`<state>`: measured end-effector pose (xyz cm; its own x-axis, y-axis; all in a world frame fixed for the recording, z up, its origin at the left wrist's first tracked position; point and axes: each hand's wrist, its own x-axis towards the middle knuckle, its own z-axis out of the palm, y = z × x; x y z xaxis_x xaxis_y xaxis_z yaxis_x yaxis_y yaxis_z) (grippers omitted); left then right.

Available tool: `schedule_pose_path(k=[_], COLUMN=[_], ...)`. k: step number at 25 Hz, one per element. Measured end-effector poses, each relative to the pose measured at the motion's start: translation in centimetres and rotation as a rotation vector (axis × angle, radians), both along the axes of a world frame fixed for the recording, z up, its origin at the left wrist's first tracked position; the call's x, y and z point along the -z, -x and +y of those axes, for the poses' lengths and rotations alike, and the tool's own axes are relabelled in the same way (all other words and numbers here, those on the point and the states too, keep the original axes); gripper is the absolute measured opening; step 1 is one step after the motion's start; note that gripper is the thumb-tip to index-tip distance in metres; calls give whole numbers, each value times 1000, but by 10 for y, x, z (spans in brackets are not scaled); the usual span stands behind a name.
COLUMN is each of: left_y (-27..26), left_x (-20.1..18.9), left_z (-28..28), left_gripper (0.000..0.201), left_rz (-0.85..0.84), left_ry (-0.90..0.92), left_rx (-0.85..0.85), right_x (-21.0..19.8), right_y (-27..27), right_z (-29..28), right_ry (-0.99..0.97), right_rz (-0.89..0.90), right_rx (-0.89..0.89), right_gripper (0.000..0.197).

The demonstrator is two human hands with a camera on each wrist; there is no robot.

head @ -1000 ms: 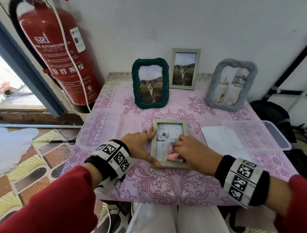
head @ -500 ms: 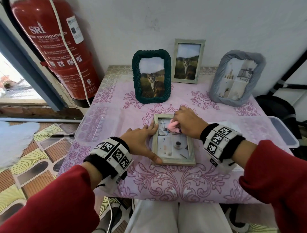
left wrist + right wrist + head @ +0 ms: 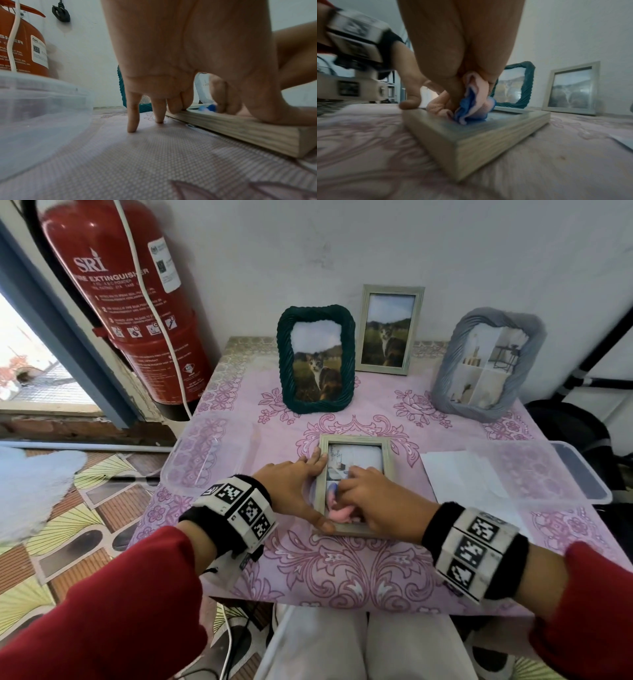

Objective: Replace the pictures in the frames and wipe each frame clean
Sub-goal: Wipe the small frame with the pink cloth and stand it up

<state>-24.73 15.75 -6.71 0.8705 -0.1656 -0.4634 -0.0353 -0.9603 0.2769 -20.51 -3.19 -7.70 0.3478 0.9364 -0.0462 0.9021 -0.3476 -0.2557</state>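
— What is the right hand [image 3: 373, 501] doing?
— Bunching the pink cloth [image 3: 339, 513], now wiping the near end, back from the far end.
— And the left hand [image 3: 294, 486]?
— Fingers spread, pressing the flat frame [image 3: 386, 444] at the table's [image 3: 342, 570] near middle; wiping is continuing.

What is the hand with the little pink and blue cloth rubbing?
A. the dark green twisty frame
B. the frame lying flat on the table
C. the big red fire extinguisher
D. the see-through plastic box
B: the right hand presses the pink and blue cloth onto the glass of the pale wooden frame lying flat on the table, while the left hand steadies its edge.
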Motion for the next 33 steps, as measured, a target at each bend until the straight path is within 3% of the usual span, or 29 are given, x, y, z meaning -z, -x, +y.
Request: schedule_pose_path(k=[8, 13, 16, 28, 33], left_y=[0, 0, -1, 1, 1], left_x=[4, 7, 6, 3, 3], left_z=[4, 5, 4, 2, 3], left_gripper=[126, 126, 125, 127, 127], left_rz=[2, 4, 1, 13, 28], left_ry=[53, 57, 26, 31, 69], left_rx=[-8, -10, -3, -20, -27], right_x=[-8, -8, -11, -8, -18], right_y=[-28, -59, -66, 7, -16], right_z=[-10, 12, 33, -9, -26], right_ry=[98, 119, 125, 72, 206], right_rz=[-110, -140, -24, 118, -102], right_rx=[54, 148, 228, 67, 90], right_gripper=[27, 19, 13, 13, 17])
